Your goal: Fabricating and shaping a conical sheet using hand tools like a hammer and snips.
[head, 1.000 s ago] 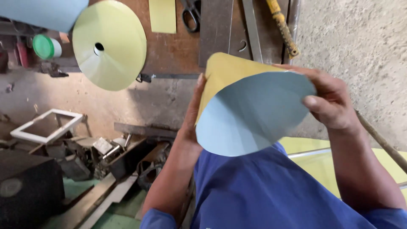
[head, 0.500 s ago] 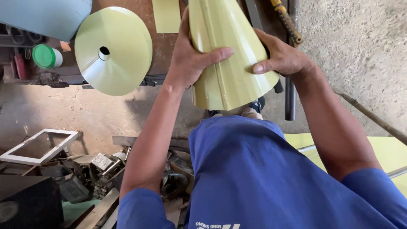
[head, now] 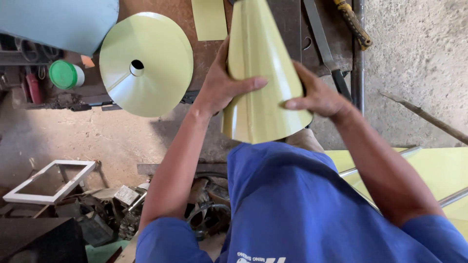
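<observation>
I hold a pale yellow-green sheet-metal cone [head: 261,73] in front of my chest, its wide end toward me and its narrow end pointing away over the workbench. My left hand [head: 222,85] grips its left side, thumb laid across the front. My right hand [head: 317,92] clasps the right side near the wide rim. A seam runs down the cone's middle. A second, flatter cone [head: 156,73] of the same colour, with a small hole at its tip, lies on the bench edge to the left.
The brown workbench [head: 204,48] carries a yellow-green strip [head: 209,19], a flat steel bar [head: 324,48] and a yellow-handled tool [head: 352,22]. A green tub [head: 66,74] sits left. A white frame [head: 48,181] and scrap lie on the floor. Yellow sheets [head: 438,170] lie right.
The cone has been turned from showing its open blue-grey inside to showing its yellow outer side, and both hands have shifted to grip its flanks.
</observation>
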